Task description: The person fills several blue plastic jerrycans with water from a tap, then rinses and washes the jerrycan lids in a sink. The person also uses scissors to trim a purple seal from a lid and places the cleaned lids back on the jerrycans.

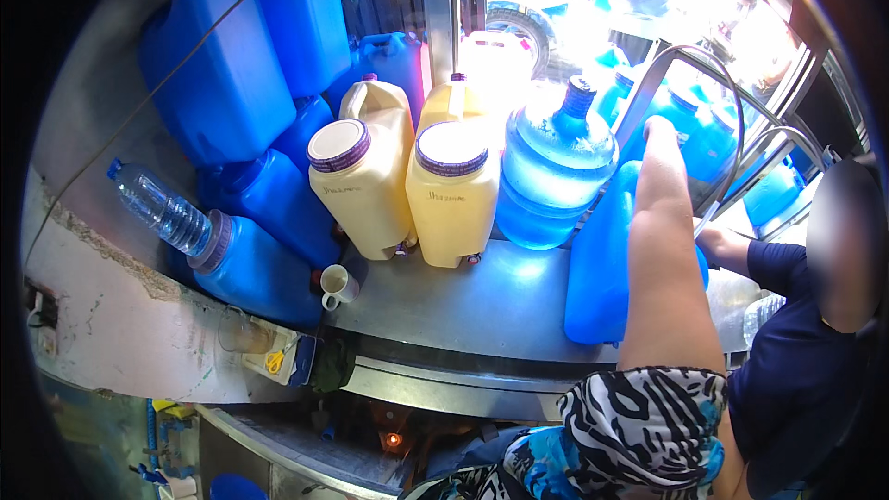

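My right arm, in a black, white and blue patterned sleeve, reaches forward over a blue plastic water container (pixel 601 264) lying on the steel counter (pixel 444 298). My right hand (pixel 660 128) is beside a slanted metal bar (pixel 639 97) near the window opening; its fingers are hidden, and I cannot tell whether it grips anything. My left hand is out of view. Left of the container stands a round blue-tinted water bottle (pixel 555 173) with a ribbed cap. Beside it stand two cream plastic jugs (pixel 455 215) with wide white lids and small taps, both bearing handwriting.
Large blue containers (pixel 222 69) are stacked at left. A clear bottle (pixel 163 208) leans on a capped blue container (pixel 257 271); a white mug (pixel 338 286) is nearby. Yellow scissors (pixel 275 361) lie in a tray. A person in navy (pixel 799 354) is close at right, a hand near a hose (pixel 737 125).
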A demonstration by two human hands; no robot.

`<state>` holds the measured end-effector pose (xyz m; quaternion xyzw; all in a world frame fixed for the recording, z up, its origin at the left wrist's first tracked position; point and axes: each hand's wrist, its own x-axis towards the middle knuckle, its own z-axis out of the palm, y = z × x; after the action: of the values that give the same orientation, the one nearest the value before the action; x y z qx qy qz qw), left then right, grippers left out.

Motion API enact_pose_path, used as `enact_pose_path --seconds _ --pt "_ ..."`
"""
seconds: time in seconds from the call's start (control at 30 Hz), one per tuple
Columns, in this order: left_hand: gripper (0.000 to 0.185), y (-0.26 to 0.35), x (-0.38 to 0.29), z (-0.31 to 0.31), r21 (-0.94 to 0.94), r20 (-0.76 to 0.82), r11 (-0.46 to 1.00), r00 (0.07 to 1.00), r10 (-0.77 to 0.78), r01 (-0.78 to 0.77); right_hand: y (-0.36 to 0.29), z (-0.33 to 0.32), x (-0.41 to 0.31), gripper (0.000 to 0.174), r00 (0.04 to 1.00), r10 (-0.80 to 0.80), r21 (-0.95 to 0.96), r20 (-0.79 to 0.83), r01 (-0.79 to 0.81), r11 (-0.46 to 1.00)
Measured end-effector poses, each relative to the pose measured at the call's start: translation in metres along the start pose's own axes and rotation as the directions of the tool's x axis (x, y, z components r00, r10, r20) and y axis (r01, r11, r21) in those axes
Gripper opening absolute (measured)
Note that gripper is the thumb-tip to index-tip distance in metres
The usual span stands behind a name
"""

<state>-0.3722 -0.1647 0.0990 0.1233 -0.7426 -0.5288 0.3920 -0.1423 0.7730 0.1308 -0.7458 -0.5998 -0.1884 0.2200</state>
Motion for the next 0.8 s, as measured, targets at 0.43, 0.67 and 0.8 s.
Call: enact_pose_path --seconds 0.43,0.67,0.8 --pt "0.022 -0.002 -0.002 -0.006 -0.011 -0.004 0.999 0.999 -0.04 0.04 -0.047 -0.017 -0.007 0.035 0.964 -0.267 -0.017 0.005 0.267 0.963" --pt "0.041 -0.021 0.011 0.002 -0.309 0.265 0.841 0.889 -0.373 0.444 -0.149 -0.08 -0.083 0.036 0.554 -0.772 -0.004 0.311 0.813 0.582" --pt "0.056 -0.018 -0.005 0.006 -0.496 0.576 0.414 0.646 -0.501 0.763 -0.17 -0.154 -0.154 0.037 0.187 -0.857 0.028 0.479 0.973 0.228"
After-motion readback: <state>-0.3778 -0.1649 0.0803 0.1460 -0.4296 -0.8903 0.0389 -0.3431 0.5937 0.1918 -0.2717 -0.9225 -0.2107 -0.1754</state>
